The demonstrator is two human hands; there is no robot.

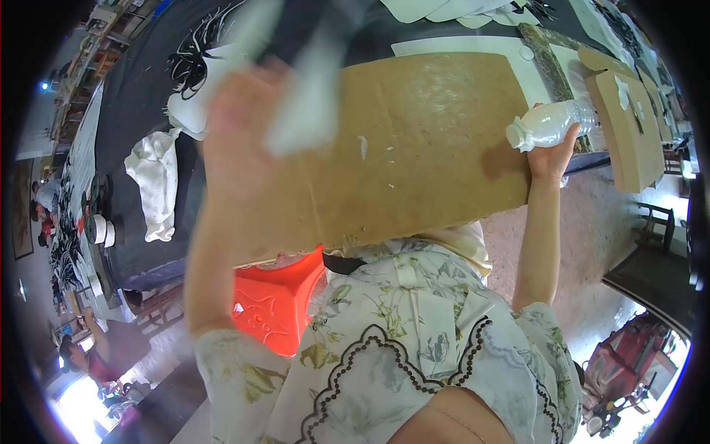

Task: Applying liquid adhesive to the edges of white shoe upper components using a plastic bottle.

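Observation:
My right hand (551,157) is wrapped round a clear plastic bottle (546,126) with whitish contents, held tilted at the right edge of a brown cardboard sheet (436,177). Motion smears my left hand (248,126), raised over the sheet's left side, so its fingers do not show clearly. Right beside it is a blurred white strip-like piece (307,111); whether the fingers grip it is unclear. Small white scraps (363,148) lie on the cardboard.
A crumpled white cloth (154,185) and black straps (194,70) with white pieces lie left. More white flat pieces (444,9) lie at the far side. A cardboard box (629,129) stands right, an orange-red plastic stool (277,300) below the table edge. Other people are at far left.

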